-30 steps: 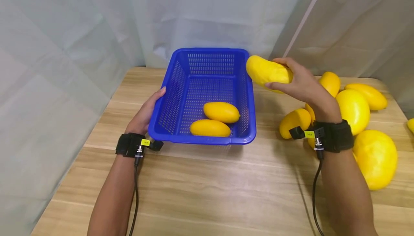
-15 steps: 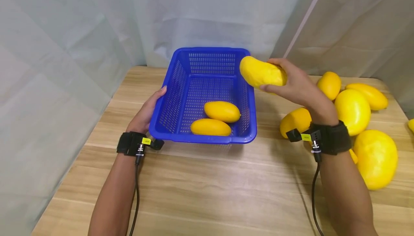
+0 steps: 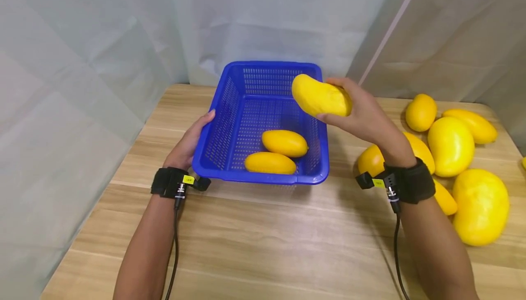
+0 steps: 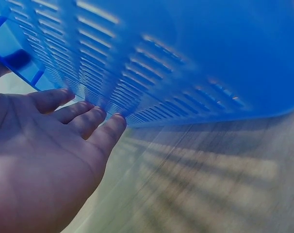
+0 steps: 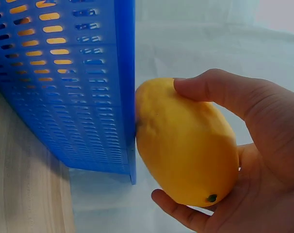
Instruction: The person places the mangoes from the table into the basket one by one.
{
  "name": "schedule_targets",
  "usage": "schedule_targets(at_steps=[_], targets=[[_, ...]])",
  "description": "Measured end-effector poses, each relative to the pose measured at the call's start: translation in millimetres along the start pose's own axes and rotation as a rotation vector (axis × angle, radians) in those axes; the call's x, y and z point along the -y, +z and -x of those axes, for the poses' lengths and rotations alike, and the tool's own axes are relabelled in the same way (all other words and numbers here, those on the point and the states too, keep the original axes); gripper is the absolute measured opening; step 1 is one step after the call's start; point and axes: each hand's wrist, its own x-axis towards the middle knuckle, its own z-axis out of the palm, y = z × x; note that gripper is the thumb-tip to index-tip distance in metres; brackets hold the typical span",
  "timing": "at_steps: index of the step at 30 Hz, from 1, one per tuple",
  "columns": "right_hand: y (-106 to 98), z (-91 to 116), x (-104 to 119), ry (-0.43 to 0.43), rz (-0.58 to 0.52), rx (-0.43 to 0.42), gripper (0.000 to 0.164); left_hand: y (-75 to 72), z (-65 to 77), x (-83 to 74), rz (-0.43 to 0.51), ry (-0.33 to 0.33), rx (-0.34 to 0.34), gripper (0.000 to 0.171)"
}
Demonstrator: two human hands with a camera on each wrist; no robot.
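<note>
A blue plastic basket [image 3: 259, 177] with slotted walls leans slightly toward me over the wooden table. My left hand [image 3: 186, 144] holds its left side, thumb at the rim; in the left wrist view the fingertips [image 4: 119, 121] press against the slotted outer wall. Two smaller yellow mangoes [image 3: 285, 143] lie side by side at the near end inside. My right hand [image 3: 361, 113] grips a large yellow mango [image 3: 320, 97] above the basket's right rim. Thumb and fingers span that mango in the right wrist view, where its small dark stem spot shows.
Several more yellow mangoes [image 3: 450, 147] of different sizes lie grouped on the right of the table [image 3: 279, 240], some partly behind my right forearm. Pale curtains [image 3: 271, 21] hang behind and to the left. A cable [image 3: 174, 250] runs from each wrist strap.
My right hand has carried the large mango leftward, from beside the basket's right rim to over its inside. The left hand keeps its hold, and the basket has stayed nearly in place.
</note>
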Motion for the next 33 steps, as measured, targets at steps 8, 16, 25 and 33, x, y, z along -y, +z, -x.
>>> schedule_targets(at_steps=[8,16,25,33], targets=[[12,-5,0,-0.05,-0.016,-0.03,0.075,-0.9,0.0,1.5,-0.003,0.007,-0.011,0.066],[22,-9,0,-0.131,-0.036,-0.022,0.075,-2.7,0.1,2.5,0.018,0.012,0.021,0.066],[43,-14,0,-0.218,0.02,-0.088,0.074,3.9,-0.1,1.6,-0.016,0.015,0.004,0.063],[58,-18,1,-0.306,0.103,-0.051,0.072,9.4,-6.5,1.8,0.002,0.021,0.004,0.062]])
